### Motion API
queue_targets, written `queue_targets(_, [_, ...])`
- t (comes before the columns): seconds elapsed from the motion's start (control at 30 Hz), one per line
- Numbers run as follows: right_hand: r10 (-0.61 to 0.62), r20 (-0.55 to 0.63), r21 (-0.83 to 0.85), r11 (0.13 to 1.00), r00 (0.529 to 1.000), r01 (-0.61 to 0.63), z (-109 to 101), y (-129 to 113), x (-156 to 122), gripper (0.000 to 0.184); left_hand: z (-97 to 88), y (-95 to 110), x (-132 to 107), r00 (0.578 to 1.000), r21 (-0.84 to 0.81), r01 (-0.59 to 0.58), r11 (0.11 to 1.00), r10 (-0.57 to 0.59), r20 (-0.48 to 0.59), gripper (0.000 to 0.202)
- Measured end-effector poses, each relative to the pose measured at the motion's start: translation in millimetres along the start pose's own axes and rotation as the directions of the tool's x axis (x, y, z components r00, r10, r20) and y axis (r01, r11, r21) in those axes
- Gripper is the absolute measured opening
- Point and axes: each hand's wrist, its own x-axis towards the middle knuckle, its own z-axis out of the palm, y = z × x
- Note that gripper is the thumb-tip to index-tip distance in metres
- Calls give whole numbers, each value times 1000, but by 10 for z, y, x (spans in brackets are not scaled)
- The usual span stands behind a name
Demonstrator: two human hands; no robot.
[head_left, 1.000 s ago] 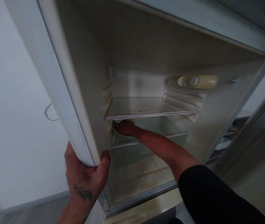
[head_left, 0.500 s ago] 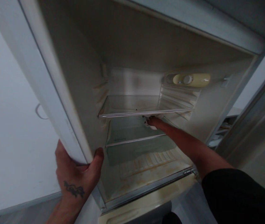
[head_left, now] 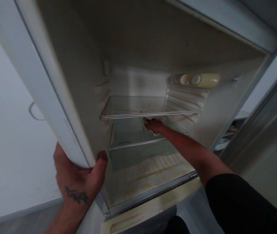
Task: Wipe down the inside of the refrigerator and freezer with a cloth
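- Head view, centre: right hand (head_left: 153,125), fingers curled closed on a white cloth (head_left: 155,133), just under the front edge of a glass shelf (head_left: 138,105).
- Head view, lower left: left hand (head_left: 78,177), fingers wrapped round the edge of the open fridge door (head_left: 52,94), gripping it.

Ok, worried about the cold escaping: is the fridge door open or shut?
Open: the left hand grips the door by its edge, holding it aside, and the glass shelf inside shows.
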Motion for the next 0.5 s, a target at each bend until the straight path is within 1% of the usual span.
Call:
queue_targets(0.07, [-57, 15, 14, 998, 998, 57, 47, -335, 116, 51, 10, -26, 1, 999, 5, -32, 999, 33, -25, 97])
queue_targets(0.13, [-135, 2, 39, 990, 991, 135, 122, -776, 213, 55, 7, -23, 2, 999, 14, -41, 999, 41, -20, 96])
queue_targets(0.2, [-219, -66, 56, 973, 973, 223, 201, -1204, 261, 60, -5, 2, 6, 1000, 22, -23, 999, 23, 11, 96])
queue_targets(0.27, [-310, -154, 38, 947, 938, 319, 255, -1494, 256, 60, -18, 33, 14, 1000, 26, -5, 1000, 4, 29, 97])
queue_targets(0.3, [-352, -178, 15, 933, 919, 360, 265, -1565, 239, 58, -21, 44, 19, 999, 31, 4, 1000, -5, 33, 97])
queue_targets(0.37, [-393, -178, -6, 917, 902, 398, 255, -1560, 190, 56, -22, 56, 28, 999, 37, 19, 999, -20, 26, 100])
queue_targets(0.43, [-363, -134, 3, 930, 922, 366, 220, -1402, 139, 55, -20, 58, 33, 999, 41, 32, 999, -33, 33, 101])
queue_targets(0.5, [-298, -86, -1, 954, 951, 299, 188, -1155, 97, 53, -20, 56, 30, 999, 24, 19, 1000, -20, 41, 99])
